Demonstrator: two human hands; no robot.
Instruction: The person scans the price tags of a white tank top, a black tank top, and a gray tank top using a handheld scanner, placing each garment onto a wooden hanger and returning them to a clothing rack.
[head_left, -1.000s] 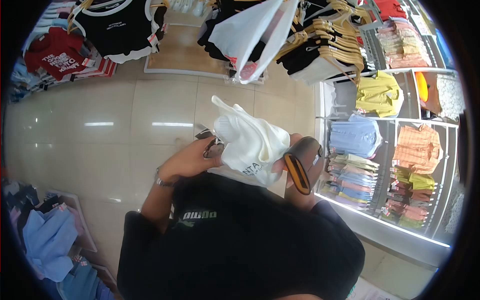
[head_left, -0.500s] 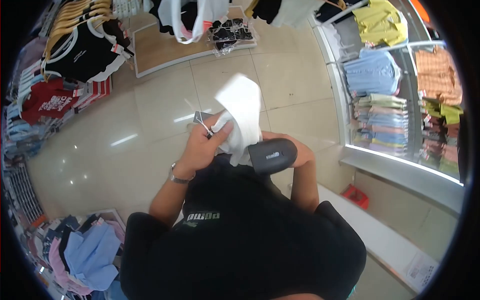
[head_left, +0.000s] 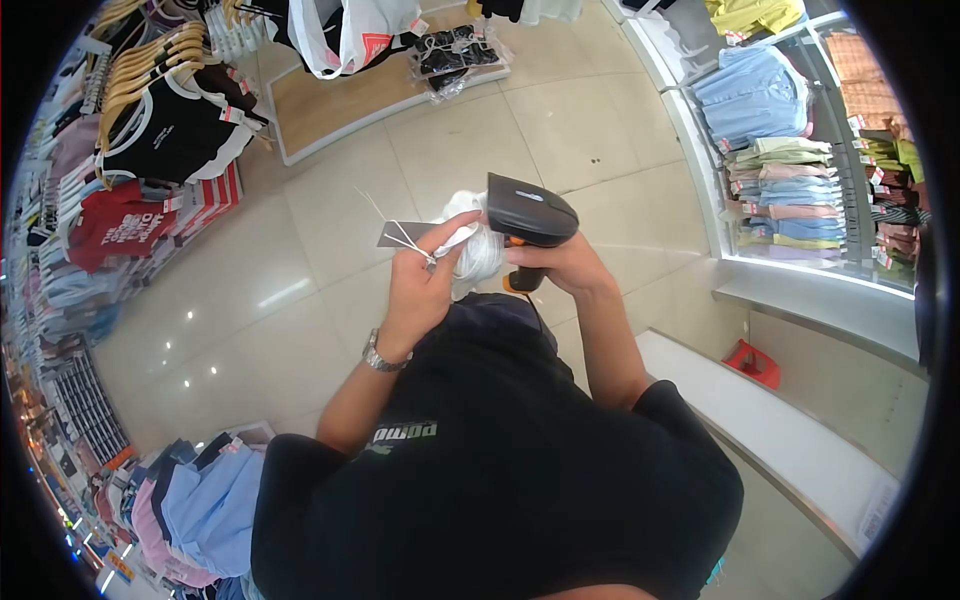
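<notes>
My right hand [head_left: 573,268] is wrapped round the grip of a black barcode scanner [head_left: 533,212] with orange trim. Its head points left, over a bunched white cloth item [head_left: 478,250]. My left hand [head_left: 425,280] pinches the edge of that white item between thumb and fingers. A dark grey hang tag [head_left: 400,235] with a white string loop sticks out at the left hand's fingers. Folds and fingers hide what kind of item the cloth is. The scanner's underside and part of the right hand's fingers are hidden too.
Clothes on wooden hangers [head_left: 165,130] hang at upper left. Folded clothes [head_left: 215,500] lie at lower left. Lit shelves with folded shirts [head_left: 790,195] stand at right, above a white counter [head_left: 740,430] and a red object [head_left: 752,365]. A low platform [head_left: 320,110] is ahead.
The scanner has risen and turned, so its handle now shows. The white item has gone from a spread, upright flap to a compact bunch. The tag is more exposed beside my left hand.
</notes>
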